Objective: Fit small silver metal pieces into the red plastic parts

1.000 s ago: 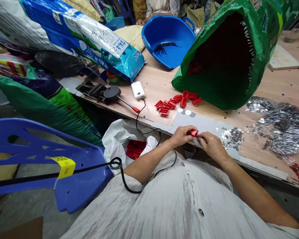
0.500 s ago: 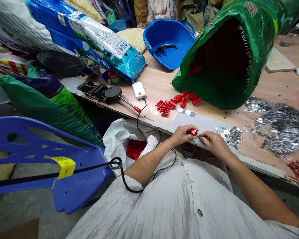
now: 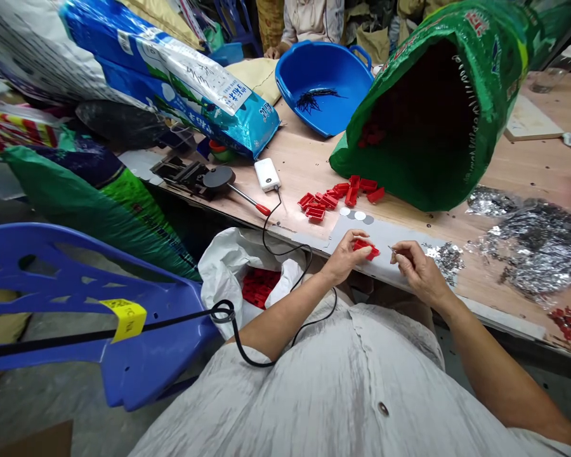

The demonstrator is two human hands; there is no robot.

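Between the thumb and fingers of my left hand (image 3: 345, 259) is a small red plastic box-shaped part (image 3: 367, 249), held over the grey sheet at the table edge. My right hand (image 3: 417, 266), a short way to the right, pinches a small thin metal piece (image 3: 393, 250); its exact shape is too small to make out. Beyond that hand lies a scatter of small shiny metal plates (image 3: 446, 259). A loose pile of red plastic parts (image 3: 327, 200) lies on the table in front of the green sack (image 3: 409, 184).
A white sack (image 3: 219, 266) with red pieces stands below the table edge. A hand press (image 3: 219, 179) and a white power bank (image 3: 266, 174) with a cable lie left. Behind are a blue basin (image 3: 326, 120) and a person. Bagged metal parts (image 3: 537, 244) lie right.
My hands have moved apart. The red part has turned in my left hand, and my right hand has drawn back to the right with the small metal piece.
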